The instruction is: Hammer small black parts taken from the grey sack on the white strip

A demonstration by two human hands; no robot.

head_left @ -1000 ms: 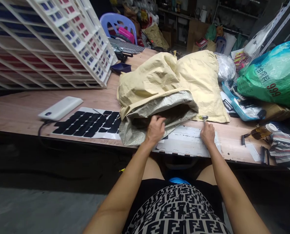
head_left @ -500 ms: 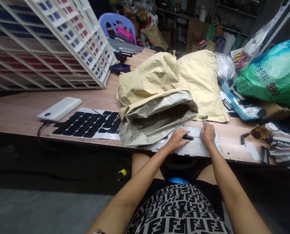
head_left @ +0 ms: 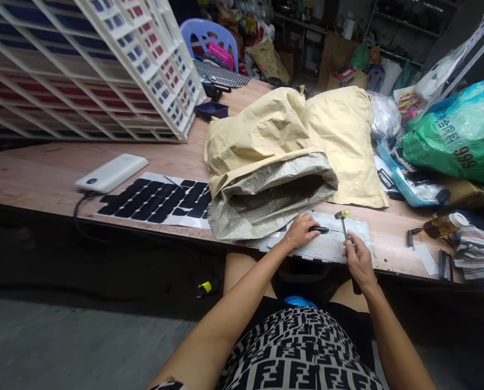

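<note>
My right hand [head_left: 359, 259] is closed around the handle of a small hammer [head_left: 342, 215], whose metal head has a yellow face. The head stands up over a flat light-grey board [head_left: 327, 252] at the table's front edge, and the dark end of the handle shows below the hand. My left hand [head_left: 301, 232] rests on the board with its fingers closed on a slim black part [head_left: 320, 229] that points right. Just behind the left hand gapes the mouth of a yellow sack [head_left: 258, 122] with a silvery lining.
A sheet with black cells [head_left: 156, 199] and a white power bank-like box [head_left: 111, 172] lie left. A white plastic crate [head_left: 176, 122] stands behind them. At right are a green plastic bag [head_left: 449, 135], a brown bottle [head_left: 440, 225] and a striped cloth [head_left: 477, 252].
My right hand has drawn back toward me and raised the hammer off the sack's edge. My left fingers have closed on the black part. The view has shifted slightly.
</note>
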